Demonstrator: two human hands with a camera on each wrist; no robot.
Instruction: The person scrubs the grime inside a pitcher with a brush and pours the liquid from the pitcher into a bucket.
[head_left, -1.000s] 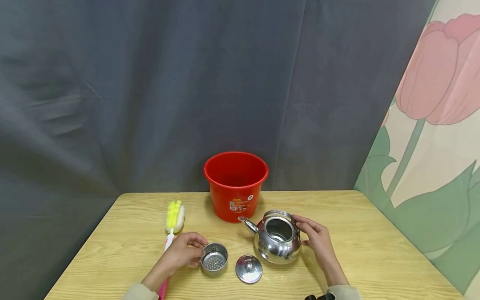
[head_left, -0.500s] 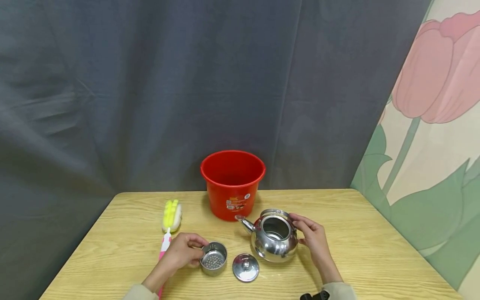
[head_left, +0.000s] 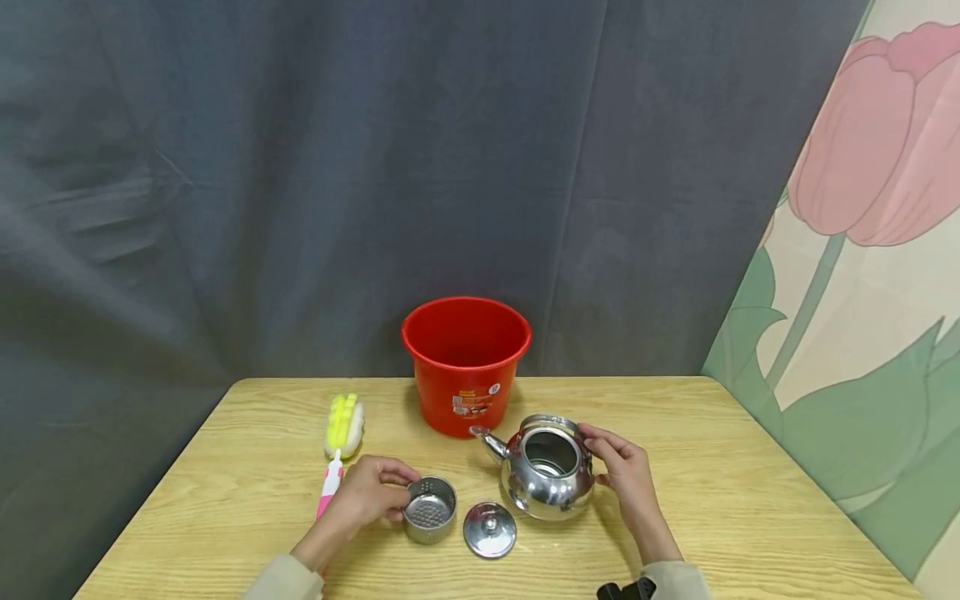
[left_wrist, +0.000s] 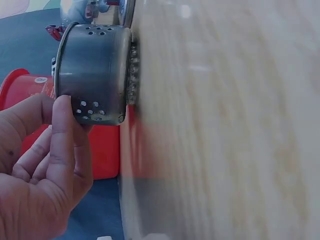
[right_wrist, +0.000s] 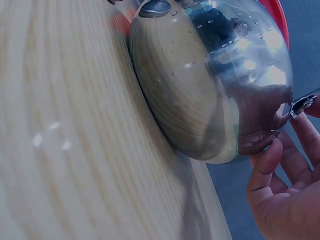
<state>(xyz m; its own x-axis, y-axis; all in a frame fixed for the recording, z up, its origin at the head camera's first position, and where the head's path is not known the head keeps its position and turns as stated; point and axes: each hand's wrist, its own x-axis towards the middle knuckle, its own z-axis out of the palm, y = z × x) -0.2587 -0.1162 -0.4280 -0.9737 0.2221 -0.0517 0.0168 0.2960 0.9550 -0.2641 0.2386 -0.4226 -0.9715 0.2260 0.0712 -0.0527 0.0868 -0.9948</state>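
My left hand (head_left: 367,492) pinches a small steel tea strainer (head_left: 430,535) at its rim and wall, thumb outside. Small holes pierce its side and base; in the left wrist view the strainer (left_wrist: 92,70) is close over the tabletop, mouth up. A shiny steel teapot (head_left: 546,500) stands lidless, spout to the left, opening tipped toward me. My right hand (head_left: 628,479) holds its right side: in the right wrist view the thumb meets the teapot's body (right_wrist: 185,95) and another finger is at the handle joint. The round lid (head_left: 490,543) lies knob up between strainer and teapot.
Behind the teapot stands a red plastic bucket (head_left: 438,400). At the left lies a brush (head_left: 343,429) with a yellow and white sponge head; my left forearm partly covers its pink and white handle. A grey curtain (head_left: 375,208) hangs behind the wooden table (head_left: 735,500).
The strainer has shifted slightly right, closer to the lid, with my left hand. My right hand stays at the teapot. The head view has moved a little.
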